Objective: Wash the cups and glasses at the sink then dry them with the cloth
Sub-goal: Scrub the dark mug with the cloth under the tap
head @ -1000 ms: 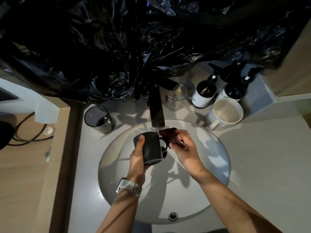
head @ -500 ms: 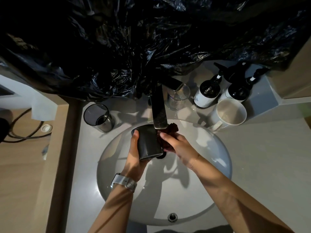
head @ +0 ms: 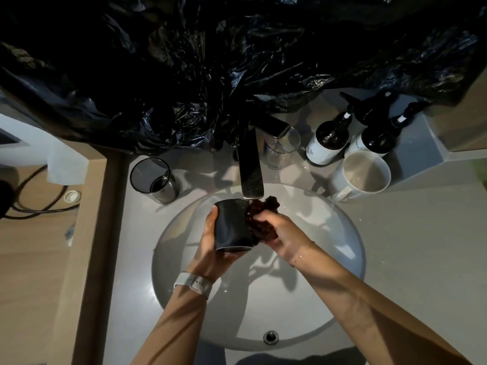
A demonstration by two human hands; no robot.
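A black mug (head: 232, 226) is held over the round sink (head: 329, 299), just under the spout of the dark tap (head: 250, 164). My left hand (head: 210, 248) grips the mug from the left and below, its mouth tilted toward me. My right hand (head: 279, 233) clutches a dark red cloth (head: 263, 219) pressed against the mug's right side. A smoky dark glass (head: 155, 180) stands on the counter left of the tap. A clear glass (head: 280, 150) sits behind the tap on the right, and a white mug (head: 365, 172) stands further right.
Two dark pump bottles (head: 329, 139) with white labels stand behind the white mug. Crumpled black plastic sheeting (head: 210, 61) hangs over the back of the counter. A wooden surface with a black cable (head: 34, 204) lies to the left. The sink's overflow hole (head: 270, 336) faces me.
The mug moved up under the spout and turned so its handle no longer shows. My right hand brought the cloth against its right side.
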